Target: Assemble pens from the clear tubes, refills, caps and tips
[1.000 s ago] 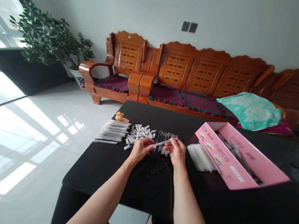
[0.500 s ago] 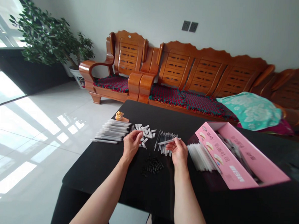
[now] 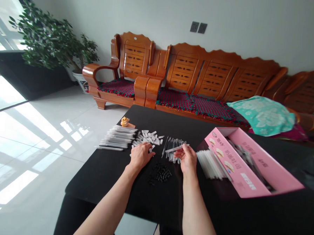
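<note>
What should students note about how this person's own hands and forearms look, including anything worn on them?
Both the left forearm and the right forearm are bare, with no sleeve showing up to where they leave the view. The left hand and right hand wear no gloves, and no watch or bracelet shows at either wrist. Rings or nail details are too small to tell.

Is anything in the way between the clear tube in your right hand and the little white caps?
Yes. Thin pen refills lie on the black table between the white caps and the clear tube in your right hand, just below the tube.
</note>
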`<state>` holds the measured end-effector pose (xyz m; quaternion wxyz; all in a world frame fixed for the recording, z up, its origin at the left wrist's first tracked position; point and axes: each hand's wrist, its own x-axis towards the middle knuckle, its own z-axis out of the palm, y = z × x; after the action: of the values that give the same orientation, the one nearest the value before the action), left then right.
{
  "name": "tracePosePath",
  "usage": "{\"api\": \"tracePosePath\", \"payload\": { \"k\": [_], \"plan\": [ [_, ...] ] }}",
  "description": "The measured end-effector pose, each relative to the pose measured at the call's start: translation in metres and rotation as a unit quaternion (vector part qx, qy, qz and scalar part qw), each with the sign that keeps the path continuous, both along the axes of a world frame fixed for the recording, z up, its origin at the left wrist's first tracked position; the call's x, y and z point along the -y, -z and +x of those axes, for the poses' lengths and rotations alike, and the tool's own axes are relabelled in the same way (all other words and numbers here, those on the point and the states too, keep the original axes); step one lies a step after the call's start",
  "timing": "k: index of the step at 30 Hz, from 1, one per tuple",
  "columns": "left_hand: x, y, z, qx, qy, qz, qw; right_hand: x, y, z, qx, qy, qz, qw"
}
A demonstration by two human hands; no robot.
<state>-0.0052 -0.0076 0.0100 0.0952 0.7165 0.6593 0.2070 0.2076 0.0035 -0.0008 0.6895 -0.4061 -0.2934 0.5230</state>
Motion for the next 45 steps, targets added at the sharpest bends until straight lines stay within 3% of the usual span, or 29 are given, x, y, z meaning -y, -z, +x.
{"api": "tracePosePath", "payload": {
  "k": [10, 17, 20, 25, 28, 30, 37, 45],
  "plan": [
    [-0.001, 0.008, 0.007, 0.089, 0.059, 0.007, 0.994, 0.001, 0.001, 0.001, -0.008, -0.038, 0.009, 0.999],
    [-0.006, 0.008, 0.002, 0.268, 0.082, 0.026, 0.96, 0.005, -0.003, 0.004, -0.025, -0.062, -0.008, 0.998],
    [-0.009, 0.01, -0.001, 0.389, 0.094, -0.008, 0.917, 0.003, 0.0, 0.005, -0.043, -0.073, -0.022, 0.996],
    [-0.012, 0.011, 0.001, 0.602, 0.056, -0.082, 0.792, -0.001, 0.003, 0.006, -0.094, -0.082, -0.009, 0.992],
    [-0.012, 0.01, 0.002, 0.665, 0.047, -0.113, 0.737, 0.001, 0.0, 0.005, -0.09, -0.088, 0.005, 0.992],
    [-0.012, 0.01, 0.002, 0.684, 0.046, -0.128, 0.716, 0.003, -0.002, 0.002, -0.068, -0.109, 0.009, 0.992],
    [-0.008, 0.015, 0.011, 0.675, 0.061, -0.161, 0.717, 0.01, -0.004, -0.009, 0.028, -0.13, 0.013, 0.991],
    [-0.006, 0.02, 0.018, 0.668, 0.096, -0.18, 0.716, 0.011, -0.005, -0.014, 0.055, -0.154, -0.001, 0.987]
  ]
}}
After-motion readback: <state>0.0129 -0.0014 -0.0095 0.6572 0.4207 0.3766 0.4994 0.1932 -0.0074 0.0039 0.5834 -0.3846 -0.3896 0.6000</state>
